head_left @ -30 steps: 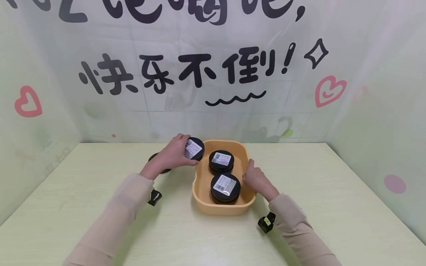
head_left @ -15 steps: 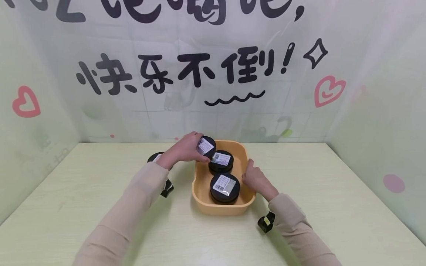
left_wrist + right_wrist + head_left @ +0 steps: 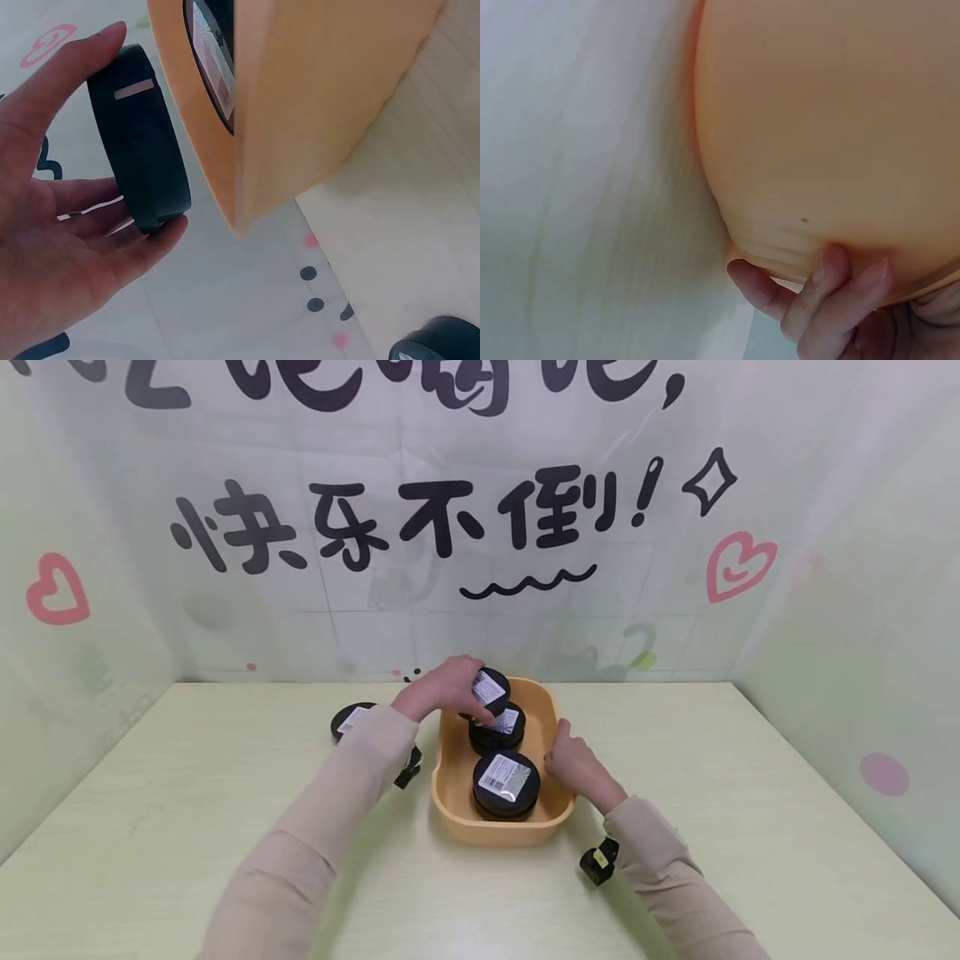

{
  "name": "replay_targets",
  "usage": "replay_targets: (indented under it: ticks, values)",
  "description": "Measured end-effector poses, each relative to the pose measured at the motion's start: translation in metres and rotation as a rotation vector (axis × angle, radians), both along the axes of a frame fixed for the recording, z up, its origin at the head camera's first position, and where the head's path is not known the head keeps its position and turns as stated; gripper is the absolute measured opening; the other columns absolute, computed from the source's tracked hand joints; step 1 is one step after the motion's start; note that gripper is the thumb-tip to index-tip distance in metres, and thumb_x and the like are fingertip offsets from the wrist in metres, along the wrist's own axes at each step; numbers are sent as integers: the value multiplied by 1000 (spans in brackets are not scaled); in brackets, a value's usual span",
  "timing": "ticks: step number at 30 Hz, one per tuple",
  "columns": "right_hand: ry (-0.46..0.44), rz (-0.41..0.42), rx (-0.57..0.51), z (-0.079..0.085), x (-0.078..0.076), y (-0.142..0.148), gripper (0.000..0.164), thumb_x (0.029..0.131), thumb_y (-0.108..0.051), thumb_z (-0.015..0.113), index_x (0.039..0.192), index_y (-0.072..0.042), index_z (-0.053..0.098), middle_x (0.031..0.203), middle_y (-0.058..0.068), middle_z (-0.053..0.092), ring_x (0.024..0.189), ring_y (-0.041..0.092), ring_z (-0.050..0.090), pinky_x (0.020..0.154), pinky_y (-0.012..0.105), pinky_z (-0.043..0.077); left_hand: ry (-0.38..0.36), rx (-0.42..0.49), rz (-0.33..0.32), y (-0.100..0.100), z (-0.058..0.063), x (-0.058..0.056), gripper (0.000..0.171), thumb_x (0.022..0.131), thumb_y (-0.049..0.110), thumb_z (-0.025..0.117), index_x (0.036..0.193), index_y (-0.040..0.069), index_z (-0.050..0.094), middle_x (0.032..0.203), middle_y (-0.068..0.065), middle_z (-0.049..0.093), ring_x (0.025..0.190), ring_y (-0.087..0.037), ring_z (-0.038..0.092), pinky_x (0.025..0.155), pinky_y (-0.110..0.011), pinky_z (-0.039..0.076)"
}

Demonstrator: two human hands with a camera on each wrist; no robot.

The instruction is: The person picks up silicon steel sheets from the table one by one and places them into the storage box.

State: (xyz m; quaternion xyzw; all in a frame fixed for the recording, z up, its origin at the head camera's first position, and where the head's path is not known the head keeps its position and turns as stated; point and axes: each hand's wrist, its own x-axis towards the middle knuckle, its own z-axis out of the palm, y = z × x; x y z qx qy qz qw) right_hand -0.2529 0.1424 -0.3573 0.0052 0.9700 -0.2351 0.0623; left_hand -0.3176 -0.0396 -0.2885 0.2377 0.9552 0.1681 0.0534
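Observation:
In the head view my left hand (image 3: 454, 685) holds a round, flat black container (image 3: 491, 690) with a white label over the back part of an orange plastic bin (image 3: 504, 835). Thumb and fingers span the container (image 3: 141, 142) at its edges, beside the bin's wall (image 3: 322, 97) in the left wrist view. Two similar labelled containers lie inside the bin: a rear one (image 3: 495, 739), partly covered by my left thumb, and a front one (image 3: 506, 787). My right hand (image 3: 579, 767) grips the bin's right rim, its fingers (image 3: 832, 307) against the outer wall.
Another labelled black container (image 3: 349, 718) lies on the pale wooden table (image 3: 187, 810), left of the bin and partly behind my left sleeve. A printed backdrop (image 3: 405, 635) rises at the table's far edge. Small black cameras hang at both wrists.
My left hand has carried the black container to the right, from beside the bin's left rim to over its inside at the back. My right hand stays on the rim.

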Motion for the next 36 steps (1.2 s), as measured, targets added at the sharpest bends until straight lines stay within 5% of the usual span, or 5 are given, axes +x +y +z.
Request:
replay_targets:
  ticks: [15,23,29,36]
  values:
    - [8,3,7,1,-2,-1,53,83,-4,42,128,13,19,69,18,50,54,22,55,45,29,47,-47,-169,17,22,-7,-8,65,67,33,75,115,-2,48,105,-11,50,93,-20,47,81,-31,43]
    - [19,4,7,2,-1,-1,51,84,-4,43,127,13,20,69,19,50,55,23,55,46,29,47,-93,-245,76,26,-9,-8,66,65,37,76,114,1,49,103,-8,52,93,-20,48,89,-44,36]
    - [17,2,4,1,-1,-1,50,84,-4,43,126,12,21,68,18,50,54,23,56,44,29,47,-86,-252,73,27,-12,-8,67,66,38,76,114,1,49,103,-9,53,94,-21,49,97,-56,26]
    - [30,7,11,0,-1,0,50,84,-4,44,125,13,22,67,19,50,54,24,56,44,30,47,-106,-238,73,26,-15,-6,65,68,41,74,114,2,49,102,-9,51,94,-21,47,98,-53,24]
